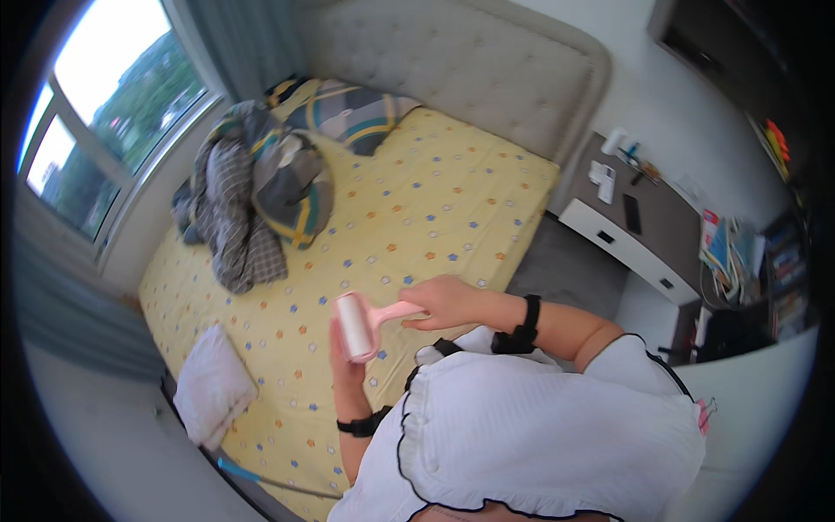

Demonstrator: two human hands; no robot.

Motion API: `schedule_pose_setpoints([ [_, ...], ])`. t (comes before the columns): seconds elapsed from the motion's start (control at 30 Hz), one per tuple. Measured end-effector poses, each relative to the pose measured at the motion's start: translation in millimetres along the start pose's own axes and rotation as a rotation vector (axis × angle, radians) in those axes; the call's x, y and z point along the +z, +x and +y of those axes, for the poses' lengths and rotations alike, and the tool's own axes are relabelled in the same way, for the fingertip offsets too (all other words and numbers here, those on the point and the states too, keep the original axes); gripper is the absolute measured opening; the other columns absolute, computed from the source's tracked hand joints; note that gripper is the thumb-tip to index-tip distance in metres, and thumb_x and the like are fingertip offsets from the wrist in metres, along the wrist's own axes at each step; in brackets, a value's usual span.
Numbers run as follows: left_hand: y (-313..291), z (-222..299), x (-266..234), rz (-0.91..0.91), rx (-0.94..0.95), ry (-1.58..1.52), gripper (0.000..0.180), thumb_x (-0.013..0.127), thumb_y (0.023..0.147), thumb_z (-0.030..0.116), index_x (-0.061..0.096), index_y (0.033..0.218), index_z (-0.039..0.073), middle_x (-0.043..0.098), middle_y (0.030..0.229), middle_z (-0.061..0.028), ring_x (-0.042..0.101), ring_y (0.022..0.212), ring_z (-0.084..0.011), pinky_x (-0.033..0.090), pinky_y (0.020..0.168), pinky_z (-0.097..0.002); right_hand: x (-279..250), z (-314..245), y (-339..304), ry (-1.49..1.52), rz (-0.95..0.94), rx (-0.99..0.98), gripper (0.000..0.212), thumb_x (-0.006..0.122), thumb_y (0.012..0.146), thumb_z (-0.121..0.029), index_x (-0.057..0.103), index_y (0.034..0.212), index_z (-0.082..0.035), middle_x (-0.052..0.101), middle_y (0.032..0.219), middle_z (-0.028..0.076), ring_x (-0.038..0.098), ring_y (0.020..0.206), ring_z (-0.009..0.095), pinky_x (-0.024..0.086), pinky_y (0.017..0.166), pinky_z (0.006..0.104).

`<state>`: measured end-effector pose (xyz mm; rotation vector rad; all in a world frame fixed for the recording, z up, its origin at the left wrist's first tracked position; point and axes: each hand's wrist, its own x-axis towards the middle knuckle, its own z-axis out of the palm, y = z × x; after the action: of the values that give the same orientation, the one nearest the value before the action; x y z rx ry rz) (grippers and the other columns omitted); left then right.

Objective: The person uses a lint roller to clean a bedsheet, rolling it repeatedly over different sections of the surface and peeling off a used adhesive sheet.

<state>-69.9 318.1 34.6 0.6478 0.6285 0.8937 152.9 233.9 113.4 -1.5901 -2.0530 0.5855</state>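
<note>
A pink lint roller with a white roll is held up over the near part of the bed. My right hand is closed around its handle, coming in from the right. My left hand is at the roller head, its fingers along the left side and partly hidden behind it. Below both hands spreads the yellow bed sheet, printed with small blue, orange and white shapes.
A crumpled checked blanket and a patterned pillow lie toward the headboard. At the left edge sits a white pillow, near a blue-ended stick. On the right, a desk carries a dark phone and small items.
</note>
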Motion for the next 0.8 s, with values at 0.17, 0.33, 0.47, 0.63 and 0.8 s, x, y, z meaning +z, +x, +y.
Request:
schedule_pose_setpoints([
  [0.17, -3, 7, -22, -0.072, -0.22, -0.11, 0.05, 0.037, 0.094, 0.053, 0.047, 0.128, 0.017, 0.063, 0.095, -0.0053, 0.064, 0.074, -0.0173, 0.051, 0.054, -0.0285, 9, 23, -6, 0.313, -0.042, 0.094, 0.026, 0.063, 0.083, -0.031, 0.053, 0.085, -0.007, 0.06, 0.072, 0.012, 0.061, 0.067, 0.03, 0.045, 0.058, 0.0392],
  [0.33, 0, -16, -38, 0.093, -0.345, -0.171, 0.066, 0.028, 0.09, 0.065, 0.054, 0.117, 0.011, 0.063, 0.079, -0.005, 0.047, 0.046, -0.0114, 0.033, 0.039, -0.022, 20, 16, -2, 0.243, -0.013, 0.173, 0.025, 0.063, 0.084, -0.031, 0.056, 0.089, -0.008, 0.061, 0.073, 0.01, 0.062, 0.069, 0.029, 0.045, 0.059, 0.0394],
  [0.47, 5, -39, -56, 0.237, -0.498, -0.316, 0.084, 0.016, 0.086, 0.073, 0.056, 0.115, 0.005, 0.063, 0.081, -0.0097, 0.032, 0.044, -0.0119, 0.026, 0.042, -0.0242, 34, 19, 2, 0.068, 0.095, 0.152, 0.025, 0.062, 0.085, -0.032, 0.056, 0.09, -0.008, 0.061, 0.075, 0.01, 0.062, 0.07, 0.03, 0.046, 0.061, 0.0403],
  [0.63, 7, -48, -46, 0.027, -0.516, 0.197, 0.079, 0.024, 0.088, 0.071, 0.057, 0.116, 0.005, 0.064, 0.083, -0.0085, 0.025, 0.043, -0.0086, 0.022, 0.04, -0.0234, 45, 14, 7, 0.039, 0.115, 0.261, 0.028, 0.063, 0.083, -0.033, 0.056, 0.09, -0.007, 0.063, 0.078, 0.014, 0.063, 0.07, 0.033, 0.048, 0.063, 0.042],
  [0.8, 9, -34, 0, -0.08, -0.542, 0.172, 0.054, 0.043, 0.091, 0.057, 0.058, 0.101, 0.006, 0.053, 0.067, -0.0005, 0.027, 0.043, -0.0053, 0.02, 0.04, -0.0193, 46, -4, -5, 0.546, 0.068, 0.226, 0.023, 0.06, 0.083, -0.025, 0.056, 0.09, -0.003, 0.06, 0.074, 0.016, 0.063, 0.068, 0.033, 0.049, 0.066, 0.0403],
])
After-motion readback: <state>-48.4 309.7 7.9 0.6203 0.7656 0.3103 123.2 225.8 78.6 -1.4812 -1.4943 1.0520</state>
